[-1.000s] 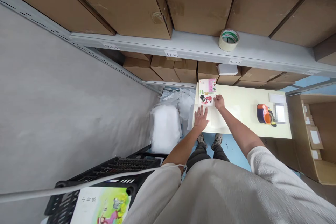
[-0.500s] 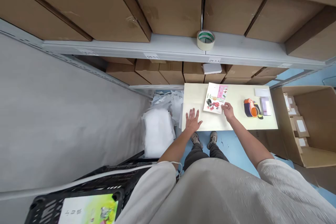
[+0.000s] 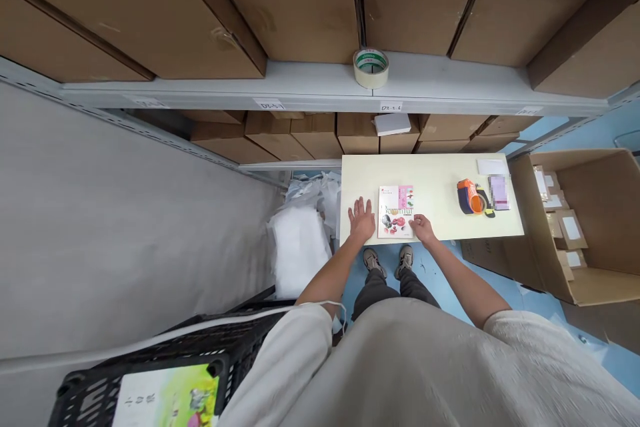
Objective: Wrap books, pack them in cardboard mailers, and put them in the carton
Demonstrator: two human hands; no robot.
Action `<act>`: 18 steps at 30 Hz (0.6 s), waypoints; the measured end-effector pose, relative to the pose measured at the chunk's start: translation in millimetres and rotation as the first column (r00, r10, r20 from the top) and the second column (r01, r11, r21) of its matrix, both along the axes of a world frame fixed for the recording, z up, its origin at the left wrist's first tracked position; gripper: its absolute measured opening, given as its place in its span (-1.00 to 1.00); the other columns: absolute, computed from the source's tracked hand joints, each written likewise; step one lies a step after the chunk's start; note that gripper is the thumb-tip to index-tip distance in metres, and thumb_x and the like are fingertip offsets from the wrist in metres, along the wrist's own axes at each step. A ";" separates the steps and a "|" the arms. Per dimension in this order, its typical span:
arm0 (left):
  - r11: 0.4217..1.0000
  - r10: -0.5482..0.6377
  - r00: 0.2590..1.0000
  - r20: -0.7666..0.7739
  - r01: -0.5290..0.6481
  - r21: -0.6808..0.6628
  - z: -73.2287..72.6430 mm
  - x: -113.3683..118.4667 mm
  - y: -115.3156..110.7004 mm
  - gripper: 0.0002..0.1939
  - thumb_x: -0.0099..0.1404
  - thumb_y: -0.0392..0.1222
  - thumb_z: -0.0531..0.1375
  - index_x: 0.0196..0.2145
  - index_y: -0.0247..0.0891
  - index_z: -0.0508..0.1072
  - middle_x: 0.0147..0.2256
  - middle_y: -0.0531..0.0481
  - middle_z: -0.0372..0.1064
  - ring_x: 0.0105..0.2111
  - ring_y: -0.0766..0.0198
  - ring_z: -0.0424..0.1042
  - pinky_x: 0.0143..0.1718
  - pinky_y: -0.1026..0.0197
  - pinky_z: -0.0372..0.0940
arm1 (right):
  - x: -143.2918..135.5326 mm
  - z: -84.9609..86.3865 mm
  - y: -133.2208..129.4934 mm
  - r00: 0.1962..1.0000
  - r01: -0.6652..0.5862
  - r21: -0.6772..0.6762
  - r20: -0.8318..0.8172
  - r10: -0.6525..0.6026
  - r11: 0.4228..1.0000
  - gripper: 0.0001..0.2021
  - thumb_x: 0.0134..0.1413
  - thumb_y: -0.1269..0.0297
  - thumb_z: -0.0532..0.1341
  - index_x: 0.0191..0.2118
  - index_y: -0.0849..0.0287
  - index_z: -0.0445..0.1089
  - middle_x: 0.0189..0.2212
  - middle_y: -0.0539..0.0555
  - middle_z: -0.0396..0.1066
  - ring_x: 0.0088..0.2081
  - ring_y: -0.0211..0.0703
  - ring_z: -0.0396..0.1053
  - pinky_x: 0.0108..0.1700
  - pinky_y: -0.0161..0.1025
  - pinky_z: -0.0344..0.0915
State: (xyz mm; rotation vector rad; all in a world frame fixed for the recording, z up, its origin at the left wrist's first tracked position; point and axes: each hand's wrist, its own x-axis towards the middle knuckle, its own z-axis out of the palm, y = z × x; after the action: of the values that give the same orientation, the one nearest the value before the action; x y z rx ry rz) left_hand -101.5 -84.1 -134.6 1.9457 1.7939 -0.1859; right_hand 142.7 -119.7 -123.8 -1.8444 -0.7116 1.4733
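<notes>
A book (image 3: pixel 395 212) with a white and pink cover marked "Beautiful" lies face up near the front edge of the pale table (image 3: pixel 440 227). My right hand (image 3: pixel 423 227) pinches its lower right edge between thumb and fingers. To the book's left, my left hand (image 3: pixel 362 219) rests flat on the tabletop, fingers stretched out and nothing in it. Further right on the table are an orange and dark blue tape dispenser (image 3: pixel 473 197), a purple packet (image 3: pixel 499 192) and a white slip (image 3: pixel 491 166).
Cardboard boxes (image 3: pixel 310 7) fill the shelf (image 3: pixel 300 83), where a tape roll (image 3: pixel 371 69) sits. At right stands an open carton (image 3: pixel 605 213) holding several parcels. White plastic bags (image 3: pixel 299 253) lie left of the table; a black crate (image 3: pixel 95 400) bears a green-and-white book (image 3: pixel 165 397).
The book has moved toward me and to the left and now lies straight, with my right hand still on its corner. My left hand stays flat on the table.
</notes>
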 end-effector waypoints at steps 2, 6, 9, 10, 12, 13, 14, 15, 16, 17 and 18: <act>0.999 -0.035 0.999 0.032 0.034 0.035 5.1 8.6 -5.3 -0.22 0.59 0.02 -0.05 0.63 -0.22 -0.16 0.61 -0.27 -0.24 0.59 -0.15 -0.16 0.54 -0.26 -0.14 | -0.1 -5.0 -4.9 0.997 -0.014 -0.024 0.079 0.015 1.000 -0.55 -0.20 -0.08 0.43 -0.30 0.01 0.25 -0.55 -0.14 0.40 -0.42 -0.11 0.45 -0.31 -0.20 0.40; 0.982 -0.187 0.978 0.097 0.186 0.020 10.8 27.9 -22.0 -0.22 0.58 0.14 0.02 0.61 -0.14 -0.04 0.62 -0.21 -0.28 0.58 -0.12 -0.14 0.53 -0.17 -0.09 | 7.2 -9.0 -5.1 0.946 -0.086 -0.057 0.308 0.100 0.995 -0.76 -0.09 0.08 0.30 -0.30 0.04 0.35 -0.50 -0.08 0.46 -0.30 -0.05 0.51 -0.13 -0.14 0.46; 0.975 -0.218 0.972 0.088 0.221 -0.026 8.9 37.3 -32.3 -0.14 0.52 0.22 0.12 0.61 -0.11 -0.02 0.63 -0.20 -0.38 0.59 -0.22 -0.24 0.54 -0.25 -0.16 | 18.9 -8.1 -1.4 0.885 -0.140 -0.037 0.443 0.141 0.990 -0.77 -0.01 0.14 0.21 -0.22 0.07 0.44 -0.31 0.03 0.55 -0.15 -0.01 0.52 0.02 -0.11 0.44; 0.973 -0.220 0.972 0.079 0.225 -0.050 7.3 38.7 -34.3 -0.10 0.49 0.23 0.14 0.61 -0.10 -0.05 0.63 -0.18 -0.41 0.60 -0.25 -0.29 0.54 -0.29 -0.19 | 23.5 -8.1 0.0 0.866 -0.123 -0.027 0.486 0.121 0.992 -0.73 0.01 0.15 0.19 -0.16 0.09 0.46 -0.22 0.09 0.56 -0.10 0.01 0.52 0.06 -0.10 0.43; 0.968 -0.231 0.971 0.064 0.236 -0.089 3.5 39.6 -36.5 -0.03 0.46 0.27 0.17 0.63 -0.06 -0.13 0.63 -0.14 -0.45 0.60 -0.28 -0.38 0.54 -0.35 -0.26 | 32.6 -9.2 3.3 0.820 -0.041 -0.019 0.570 0.045 0.999 -0.65 0.03 0.16 0.21 -0.05 0.13 0.45 -0.05 0.21 0.53 0.00 0.09 0.48 0.12 -0.03 0.41; 0.965 -0.237 0.970 0.057 0.242 -0.100 1.6 39.3 -36.9 0.00 0.45 0.28 0.17 0.63 -0.05 -0.16 0.63 -0.12 -0.46 0.60 -0.28 -0.41 0.54 -0.37 -0.30 | 36.6 -10.5 5.1 0.796 0.014 -0.029 0.605 0.007 0.999 -0.61 0.02 0.15 0.24 -0.01 0.14 0.43 0.01 0.27 0.49 0.06 0.14 0.46 0.15 0.01 0.39; 0.964 -0.243 0.969 0.051 0.247 -0.101 -0.1 38.9 -37.0 0.01 0.44 0.30 0.17 0.63 -0.04 -0.18 0.63 -0.11 -0.46 0.60 -0.28 -0.43 0.54 -0.37 -0.33 | 40.1 -12.3 7.1 0.775 0.068 -0.048 0.632 -0.022 0.997 -0.59 0.01 0.15 0.27 0.01 0.13 0.43 0.06 0.31 0.46 0.10 0.20 0.43 0.17 0.06 0.38; 0.963 -0.248 0.968 0.045 0.252 -0.096 -1.4 38.4 -36.9 0.01 0.44 0.31 0.16 0.63 -0.03 -0.19 0.63 -0.09 -0.46 0.60 -0.27 -0.43 0.55 -0.37 -0.36 | 43.0 -14.4 9.1 0.761 0.114 -0.074 0.648 -0.039 0.991 -0.58 -0.02 0.14 0.31 0.00 0.12 0.42 0.08 0.33 0.43 0.14 0.25 0.40 0.19 0.11 0.36; 0.963 -0.253 0.967 0.040 0.255 -0.089 -2.3 38.0 -36.7 0.01 0.45 0.32 0.15 0.63 -0.03 -0.19 0.63 -0.09 -0.45 0.60 -0.27 -0.43 0.55 -0.37 -0.39 | 45.2 -16.6 11.2 0.756 0.149 -0.103 0.653 -0.046 0.983 -0.59 -0.05 0.14 0.35 -0.03 0.09 0.43 0.08 0.33 0.41 0.17 0.29 0.38 0.20 0.16 0.36; 0.962 -0.257 0.966 0.034 0.259 -0.085 -2.7 37.7 -36.5 0.01 0.45 0.32 0.15 0.63 -0.03 -0.18 0.63 -0.09 -0.44 0.60 -0.27 -0.42 0.55 -0.37 -0.40 | 46.7 -18.6 13.2 0.759 0.173 -0.130 0.649 -0.048 0.976 -0.61 -0.09 0.16 0.38 -0.09 0.08 0.43 0.06 0.33 0.40 0.18 0.33 0.37 0.20 0.20 0.35; 0.962 -0.260 0.965 0.029 0.261 -0.083 -2.6 37.4 -36.2 0.00 0.45 0.31 0.16 0.63 -0.03 -0.18 0.63 -0.09 -0.44 0.60 -0.27 -0.42 0.55 -0.37 -0.42 | 47.7 -20.3 15.0 0.767 0.185 -0.148 0.639 -0.049 0.972 -0.64 -0.13 0.19 0.41 -0.15 0.06 0.43 0.03 0.32 0.40 0.18 0.35 0.37 0.20 0.23 0.35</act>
State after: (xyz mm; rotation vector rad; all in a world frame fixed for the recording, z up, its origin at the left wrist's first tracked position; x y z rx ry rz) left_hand -64.1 -120.3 -137.3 2.1081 1.4872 -0.3264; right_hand 190.4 -104.7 -144.1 -2.5382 -0.7459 0.8390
